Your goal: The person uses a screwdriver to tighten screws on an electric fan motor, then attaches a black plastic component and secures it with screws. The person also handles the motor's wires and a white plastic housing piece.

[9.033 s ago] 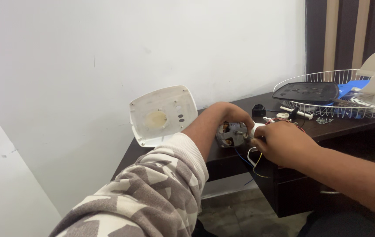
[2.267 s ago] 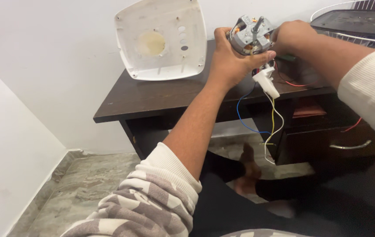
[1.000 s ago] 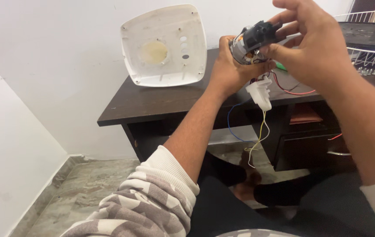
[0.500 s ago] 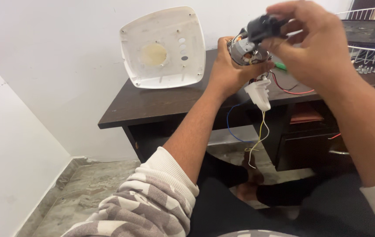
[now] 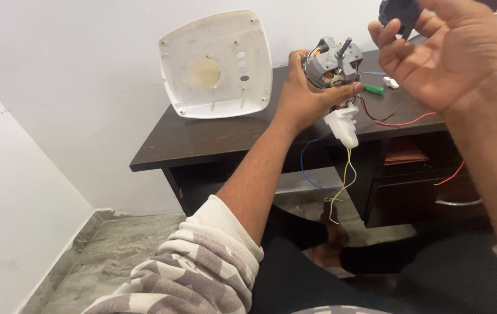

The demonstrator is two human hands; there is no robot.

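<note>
Since half a second ago we have lifted the right hand point(image 5: 455, 55), fingers curled round a dark part point(image 5: 398, 13), off the fan motor point(image 5: 331, 61), now bare-shafted in the left hand's point(image 5: 306, 99) grip above the desk point(image 5: 202, 139).

My dark wooden desk point(image 5: 213, 139) has a white square cover point(image 5: 216, 64) propped at its far left, green-handled screwdriver point(image 5: 374, 89) and small white piece point(image 5: 391, 82) further right.

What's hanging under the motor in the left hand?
Under the motor held by the left hand hangs a white plastic connector block, with yellow and white wires trailing down and a blue wire beside. The fingers hide the motor's underside.
</note>
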